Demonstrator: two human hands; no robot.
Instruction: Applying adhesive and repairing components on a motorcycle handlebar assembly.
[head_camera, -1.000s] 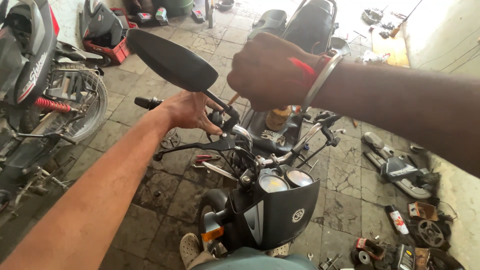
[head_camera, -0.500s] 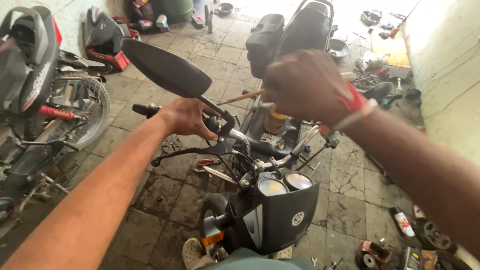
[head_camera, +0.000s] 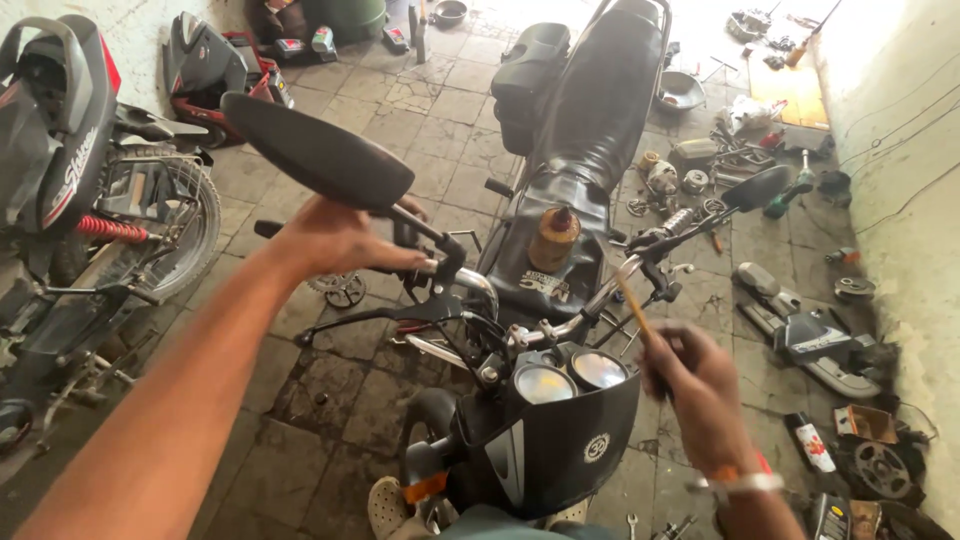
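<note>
Gripping the handlebar (head_camera: 420, 262) left-handed (head_camera: 335, 240), our right fist (head_camera: 700, 385) clenches a screwdriver (head_camera: 634, 308); its tip could slip, scratching gauges (head_camera: 570, 377).

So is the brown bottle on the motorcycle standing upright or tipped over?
Upright. The brown bottle stands on the black motorcycle just behind the handlebar, its capped neck pointing up.

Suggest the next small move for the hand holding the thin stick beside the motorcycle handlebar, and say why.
Probably bring the right hand up so the thin stick reaches the handlebar fittings. Its tip sits close by the bar, while the left hand grips the other end beneath the mirror, seemingly steadying it.
</note>
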